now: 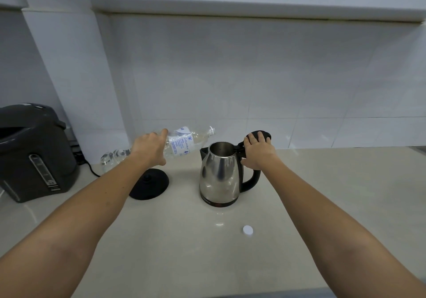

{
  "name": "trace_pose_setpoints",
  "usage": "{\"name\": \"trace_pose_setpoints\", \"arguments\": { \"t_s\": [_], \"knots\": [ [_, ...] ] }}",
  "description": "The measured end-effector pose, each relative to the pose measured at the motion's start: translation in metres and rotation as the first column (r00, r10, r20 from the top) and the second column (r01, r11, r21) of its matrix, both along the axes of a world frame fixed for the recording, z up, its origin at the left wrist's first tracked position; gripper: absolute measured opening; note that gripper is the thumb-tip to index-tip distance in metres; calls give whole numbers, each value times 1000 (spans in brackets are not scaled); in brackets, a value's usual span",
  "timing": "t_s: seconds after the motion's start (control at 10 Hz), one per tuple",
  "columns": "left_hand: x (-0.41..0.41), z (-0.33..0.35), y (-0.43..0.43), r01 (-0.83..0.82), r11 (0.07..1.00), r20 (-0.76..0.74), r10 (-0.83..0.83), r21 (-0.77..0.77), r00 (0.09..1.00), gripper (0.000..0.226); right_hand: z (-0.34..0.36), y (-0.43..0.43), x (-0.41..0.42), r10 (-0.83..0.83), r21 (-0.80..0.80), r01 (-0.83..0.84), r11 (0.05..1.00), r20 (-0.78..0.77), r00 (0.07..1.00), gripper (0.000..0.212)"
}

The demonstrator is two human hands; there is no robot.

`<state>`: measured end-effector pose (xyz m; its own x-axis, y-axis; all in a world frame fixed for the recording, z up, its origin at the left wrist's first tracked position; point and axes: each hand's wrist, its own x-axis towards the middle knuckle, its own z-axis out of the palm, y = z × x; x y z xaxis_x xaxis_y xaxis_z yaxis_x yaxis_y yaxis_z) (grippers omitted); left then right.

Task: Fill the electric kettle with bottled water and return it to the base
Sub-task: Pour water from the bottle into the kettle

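Note:
A steel electric kettle [219, 173] with a black handle stands on the counter, off its round black base [149, 183], which lies to its left. The kettle's black lid [265, 134] is swung open and back. My right hand [258, 152] rests on the lid hinge and the top of the handle, fingers spread over the lid. My left hand [149, 146] grips a clear water bottle [184, 144] held nearly level, uncapped mouth pointing right, just above and left of the kettle's opening. No water stream is visible. The white bottle cap [247, 229] lies on the counter in front.
A dark electric water dispenser [34, 152] stands at the left edge, with a black cord [91, 168] running behind it. A white tiled wall [230, 78] backs the beige counter [184, 251]. A cabinet overhangs above.

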<state>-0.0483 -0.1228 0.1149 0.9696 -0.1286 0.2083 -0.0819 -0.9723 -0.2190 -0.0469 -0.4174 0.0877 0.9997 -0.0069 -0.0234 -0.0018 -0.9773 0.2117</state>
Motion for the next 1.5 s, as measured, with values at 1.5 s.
{"name": "trace_pose_setpoints", "arguments": {
  "t_s": [1.5],
  "knots": [
    [-7, 5, 8, -23, 997, -8, 23, 71, 1000, 74, -2, 0, -2, -2, 22, 2, 1000, 13, 1000, 83]
  ]
}}
